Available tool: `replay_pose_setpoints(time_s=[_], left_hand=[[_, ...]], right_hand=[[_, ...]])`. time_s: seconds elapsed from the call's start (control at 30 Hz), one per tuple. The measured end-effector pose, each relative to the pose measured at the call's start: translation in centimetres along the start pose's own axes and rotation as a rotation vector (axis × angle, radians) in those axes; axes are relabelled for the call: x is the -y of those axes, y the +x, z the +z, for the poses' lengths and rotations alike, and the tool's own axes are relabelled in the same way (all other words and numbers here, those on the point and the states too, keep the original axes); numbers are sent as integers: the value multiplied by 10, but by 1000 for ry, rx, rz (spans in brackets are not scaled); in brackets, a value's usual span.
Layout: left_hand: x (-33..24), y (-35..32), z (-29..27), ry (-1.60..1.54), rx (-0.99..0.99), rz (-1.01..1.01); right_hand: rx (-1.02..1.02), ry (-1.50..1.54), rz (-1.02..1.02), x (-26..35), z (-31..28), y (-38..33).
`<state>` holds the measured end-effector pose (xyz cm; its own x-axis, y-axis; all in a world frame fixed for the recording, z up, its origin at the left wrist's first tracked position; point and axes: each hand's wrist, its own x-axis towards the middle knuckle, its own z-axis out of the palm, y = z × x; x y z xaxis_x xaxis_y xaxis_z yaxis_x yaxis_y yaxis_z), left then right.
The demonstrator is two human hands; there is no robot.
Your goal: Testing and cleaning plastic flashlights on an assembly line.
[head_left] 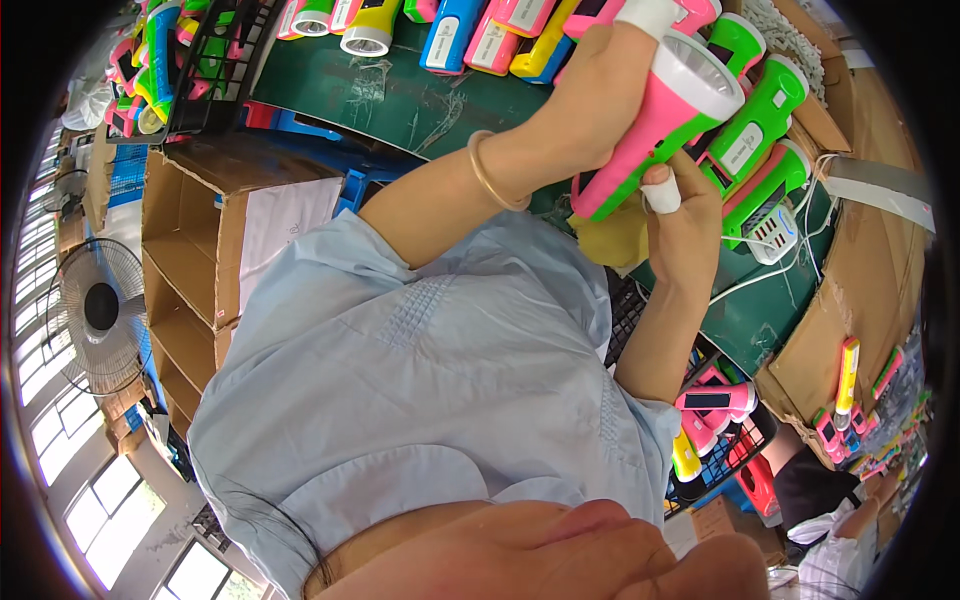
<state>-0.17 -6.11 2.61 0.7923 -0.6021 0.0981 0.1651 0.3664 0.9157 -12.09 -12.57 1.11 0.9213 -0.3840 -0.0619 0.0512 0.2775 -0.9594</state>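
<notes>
A pink and green flashlight (640, 150) with a white-rimmed lens is held up over the green table (400, 110), tilted with its lens toward the upper right. My left hand (600, 95), with a bangle at the wrist and white tape on a finger, grips it from the left near its head. From below, my right hand (690, 215) holds its body, its taped thumb against the green side. Behind the tail end shows a yellow cloth (615, 235); whether my right hand grips it too is hidden. Green flashlights (745, 145) lie just right of my hands.
Several coloured flashlights (450, 35) line the far table side. A white USB charger (772, 238) with cables sits at the right. A black basket (715, 450) of flashlights stands lower right. Cardboard shelving (190, 230) and a fan (100, 305) are left; another person (835, 540) is lower right.
</notes>
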Motion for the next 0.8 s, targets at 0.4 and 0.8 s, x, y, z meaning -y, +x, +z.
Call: replay_pose_setpoints(time_s=[0.4, 0.8], left_hand=[[-16, 49, -8, 85, 228, -7], [10, 379, -305, 1655, -135, -153]], right_hand=[[-265, 429, 19, 9, -58, -17], [-1851, -1053, -125, 50, -302, -98]])
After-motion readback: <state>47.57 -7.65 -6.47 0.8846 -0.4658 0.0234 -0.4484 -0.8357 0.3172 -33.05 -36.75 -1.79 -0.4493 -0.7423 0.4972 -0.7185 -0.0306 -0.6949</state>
